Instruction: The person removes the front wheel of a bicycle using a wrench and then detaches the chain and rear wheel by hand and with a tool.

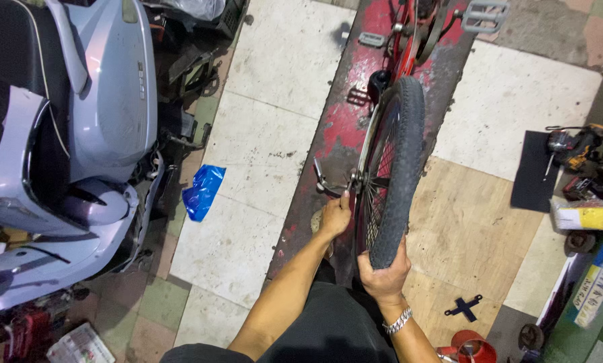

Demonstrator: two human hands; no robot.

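Centre frame, head view: right hand wraps the tyre of the red bicycle's wheel; left hand pinches a fitting at the axle (exact part unclear). Wheel sits mounted upright, so hub work looks underway, unfinished.

Repair workshop: scooter, bicycle wheel, scattered tools.

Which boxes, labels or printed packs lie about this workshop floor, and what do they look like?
Box: right edge, oblong, yellow and white, wrapped in clear film.
Printed pack: lower right, long, blue, yellow and white.
Printed paper: bottom left, flat, pale with red.
Blue plastic bag: crumpled beside the scooter, no label visible.
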